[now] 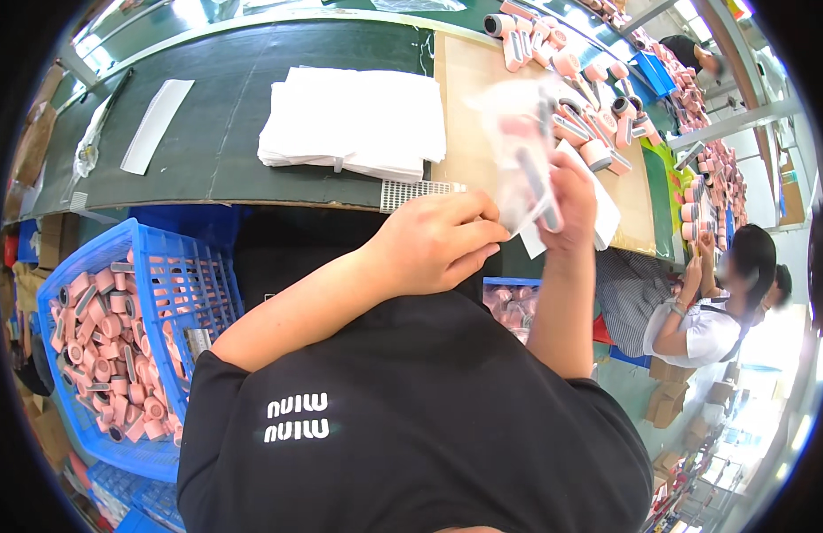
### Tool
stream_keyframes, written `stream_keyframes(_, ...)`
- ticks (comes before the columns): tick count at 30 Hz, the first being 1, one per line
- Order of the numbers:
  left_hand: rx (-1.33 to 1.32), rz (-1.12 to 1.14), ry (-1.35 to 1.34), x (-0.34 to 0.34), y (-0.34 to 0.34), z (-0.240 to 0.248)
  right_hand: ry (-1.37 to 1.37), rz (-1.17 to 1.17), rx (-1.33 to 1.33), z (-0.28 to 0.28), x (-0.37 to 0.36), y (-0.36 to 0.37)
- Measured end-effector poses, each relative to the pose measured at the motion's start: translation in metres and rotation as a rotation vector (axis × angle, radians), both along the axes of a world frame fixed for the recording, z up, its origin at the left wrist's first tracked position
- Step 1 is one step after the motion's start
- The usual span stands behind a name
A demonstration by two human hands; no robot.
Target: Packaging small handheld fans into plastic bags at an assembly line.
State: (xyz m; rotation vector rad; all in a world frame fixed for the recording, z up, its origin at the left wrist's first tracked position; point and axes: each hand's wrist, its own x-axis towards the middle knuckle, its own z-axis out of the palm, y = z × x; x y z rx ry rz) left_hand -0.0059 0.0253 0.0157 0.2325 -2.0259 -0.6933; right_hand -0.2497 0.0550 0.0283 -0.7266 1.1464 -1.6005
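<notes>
A pink device with a grey strip on its handle, shaped like a small hair dryer (538, 182), is in my right hand (571, 206) above the table's front edge. Around it is a clear plastic bag (505, 107), its upper part blurred. The fingers of my left hand (447, 240) are pinched at the bag's lower end, beside the handle. A white sheet (604, 209) lies behind my right hand. Farther back, several loose pink devices (598, 107) are spread on brown board.
A stack of white paper (354, 120) rests on the dark green table (225, 53). At left stands a blue basket (136, 240) full of pink devices; bagged ones (514, 306) sit below the table edge. Another person (704, 311) works at right.
</notes>
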Motion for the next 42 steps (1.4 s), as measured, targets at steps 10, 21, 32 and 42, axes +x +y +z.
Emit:
stream_keyframes(10,-0.077,0.586,-0.057,0.013,-0.066,-0.001,0.693,0.551,0.858,-0.086,-0.135,0.168)
stream_keyframes(21,-0.118,0.776,-0.656,-0.009,-0.085,-0.001,1.445,0.337,0.740,-0.212,-0.222,0.274)
stream_keyframes(32,-0.084,0.686,-0.402,-0.008,-0.077,-0.008,1.827,0.701,0.474,-0.268,-0.056,0.128)
stream_keyframes(42,-0.073,0.573,-0.389,0.009,-0.081,-0.005,1.805,0.835,0.644,-0.214,-0.100,0.107)
